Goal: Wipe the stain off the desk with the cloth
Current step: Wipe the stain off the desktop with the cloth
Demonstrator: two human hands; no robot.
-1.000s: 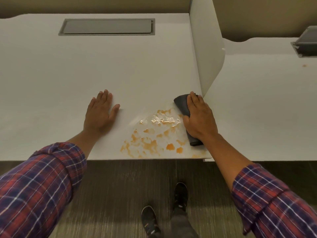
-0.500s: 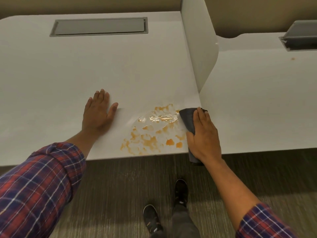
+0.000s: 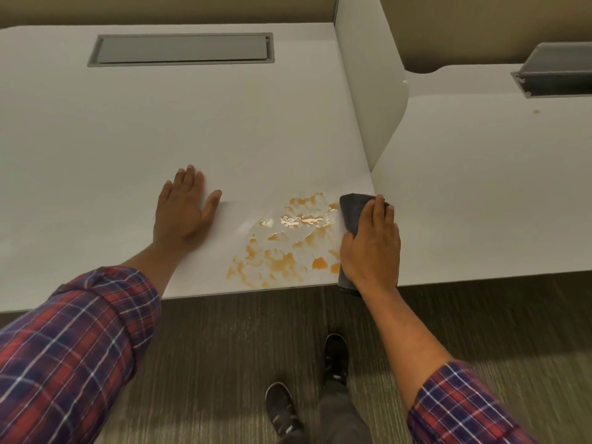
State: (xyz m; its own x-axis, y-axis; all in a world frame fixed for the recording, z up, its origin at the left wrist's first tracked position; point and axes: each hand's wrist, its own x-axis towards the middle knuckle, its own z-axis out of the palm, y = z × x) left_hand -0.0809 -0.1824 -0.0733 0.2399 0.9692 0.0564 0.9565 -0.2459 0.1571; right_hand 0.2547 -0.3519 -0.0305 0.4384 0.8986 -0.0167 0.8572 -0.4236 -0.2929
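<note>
An orange, partly wet stain (image 3: 285, 241) spreads over the white desk (image 3: 160, 123) near its front edge. A dark grey cloth (image 3: 350, 213) lies at the stain's right side, by the seam between the two desk tops, its lower end hanging over the front edge. My right hand (image 3: 373, 248) presses flat on the cloth and hides most of it. My left hand (image 3: 184, 213) rests flat on the desk, fingers spread, to the left of the stain and apart from it.
A white divider panel (image 3: 368, 84) stands upright just behind the cloth. A grey cable hatch (image 3: 181, 49) is set in the desk at the back; another (image 3: 557, 72) is on the right desk. My feet (image 3: 307, 389) stand on striped carpet below.
My right hand has slid the cloth toward the desk's front edge along the stain's right side, so its lower end now overhangs. The left hand has stayed put.
</note>
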